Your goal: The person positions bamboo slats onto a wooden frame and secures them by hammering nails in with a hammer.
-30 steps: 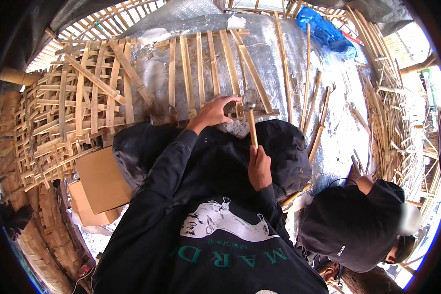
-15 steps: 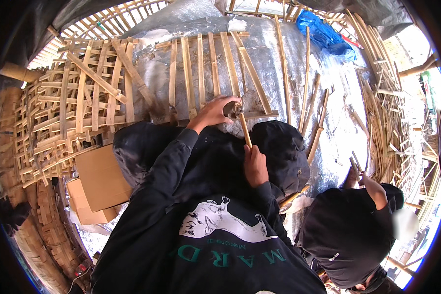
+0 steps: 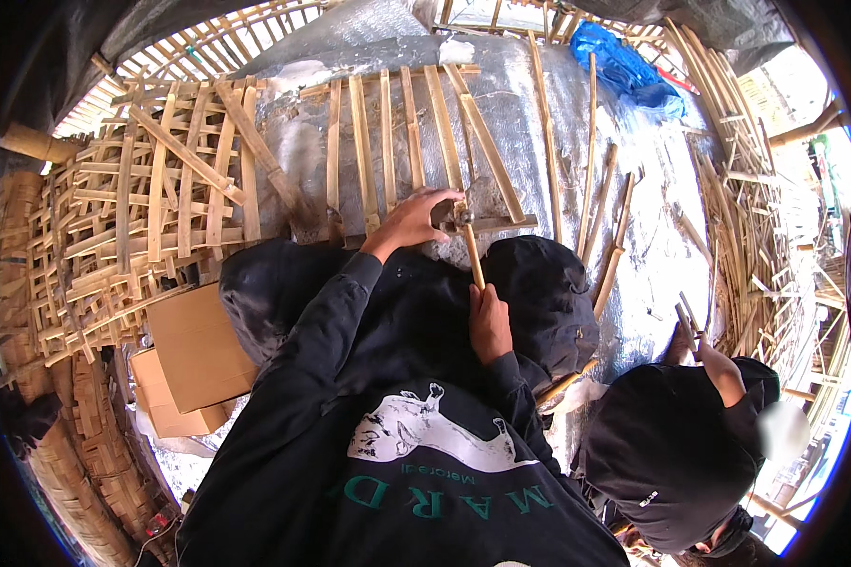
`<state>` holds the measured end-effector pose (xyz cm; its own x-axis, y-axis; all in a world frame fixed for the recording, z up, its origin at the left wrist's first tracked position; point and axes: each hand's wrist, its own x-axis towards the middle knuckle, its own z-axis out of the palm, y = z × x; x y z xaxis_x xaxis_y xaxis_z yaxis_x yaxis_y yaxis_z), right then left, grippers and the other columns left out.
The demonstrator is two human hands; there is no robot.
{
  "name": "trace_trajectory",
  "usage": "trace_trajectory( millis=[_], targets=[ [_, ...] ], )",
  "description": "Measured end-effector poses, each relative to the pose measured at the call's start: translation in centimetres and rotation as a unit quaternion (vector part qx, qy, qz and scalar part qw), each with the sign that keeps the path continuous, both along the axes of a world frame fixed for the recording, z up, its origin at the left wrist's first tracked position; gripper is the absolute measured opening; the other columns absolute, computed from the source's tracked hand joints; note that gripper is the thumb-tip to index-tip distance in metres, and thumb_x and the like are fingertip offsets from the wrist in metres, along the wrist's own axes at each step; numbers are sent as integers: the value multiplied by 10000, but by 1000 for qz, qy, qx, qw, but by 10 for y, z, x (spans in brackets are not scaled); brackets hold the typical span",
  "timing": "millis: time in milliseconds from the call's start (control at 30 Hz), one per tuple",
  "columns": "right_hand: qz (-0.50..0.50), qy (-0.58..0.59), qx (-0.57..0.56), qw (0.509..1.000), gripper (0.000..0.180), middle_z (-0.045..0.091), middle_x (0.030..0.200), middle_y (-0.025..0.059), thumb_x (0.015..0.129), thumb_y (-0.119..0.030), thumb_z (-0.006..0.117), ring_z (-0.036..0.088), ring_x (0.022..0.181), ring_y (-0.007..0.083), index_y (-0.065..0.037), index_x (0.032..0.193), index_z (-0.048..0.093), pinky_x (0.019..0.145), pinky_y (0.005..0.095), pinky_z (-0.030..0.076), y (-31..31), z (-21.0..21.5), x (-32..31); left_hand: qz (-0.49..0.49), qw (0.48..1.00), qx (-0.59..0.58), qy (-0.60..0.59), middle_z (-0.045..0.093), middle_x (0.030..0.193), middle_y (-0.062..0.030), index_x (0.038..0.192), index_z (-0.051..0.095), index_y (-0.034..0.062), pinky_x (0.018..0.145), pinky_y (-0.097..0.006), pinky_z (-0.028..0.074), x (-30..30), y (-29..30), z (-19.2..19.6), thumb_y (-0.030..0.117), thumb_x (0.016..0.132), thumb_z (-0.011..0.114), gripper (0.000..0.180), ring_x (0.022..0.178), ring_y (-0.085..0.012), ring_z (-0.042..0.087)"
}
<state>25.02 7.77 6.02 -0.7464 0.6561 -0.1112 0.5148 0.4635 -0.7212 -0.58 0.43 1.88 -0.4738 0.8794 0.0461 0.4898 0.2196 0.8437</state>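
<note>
My left hand (image 3: 408,223) curves in a C beside the lower crossbar (image 3: 508,224) of the bamboo frame, thumb and fingers spread apart. The dark gap inside that curve hides what lies there, so I cannot tell whether my fingertips press on the bamboo or only stand around it. My right hand (image 3: 490,324) is wrapped round the lower part of the hammer (image 3: 474,257), covering the handle's end. The hammer's head is small and muddled against the bamboo; it lies at the crossbar, by the foot of one upright slat (image 3: 444,132), and I cannot see if it touches. A rough grey lump (image 3: 452,251) shows below the crossbar, partly covered by the handle and my dark clothes. The crossbar's left stretch passes behind my left hand, and the frame rests over a silvery sheet (image 3: 511,71). At my right, a co-worker (image 3: 676,449) bends over with thin strips (image 3: 687,317) in hand; the grip is too small to make out.

Against a second ago, the hammer's head has shifted left, from the right of the slat's foot onto the joint, its handle now leaning the other way. Since the half-second-old view it has barely moved. My left hand has kept its place. The co-worker's arm has come forward toward the strips.
</note>
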Motion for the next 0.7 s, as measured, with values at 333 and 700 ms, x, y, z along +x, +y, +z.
trace_trajectory(
  millis=[333,700],
  targets=[
    [32,11,34,999,317,611,729,320,1101,-245,574,602,704,549,-9,921,464,571,618,436,6,3,-5,-4,1000,-18,-17,624,1473,-80,1472,584,196,1203,-435,405,-5,-2,2,100,672,897,864,1416,-329,506],
    [19,39,42,998,322,610,713,312,1101,-249,574,613,681,537,-16,909,464,553,616,439,-1,22,-2,-1,1000,6,10,619,1487,-60,1468,596,195,1194,-421,418,-1,-3,-4,131,676,894,848,1415,-314,518]
  ],
)
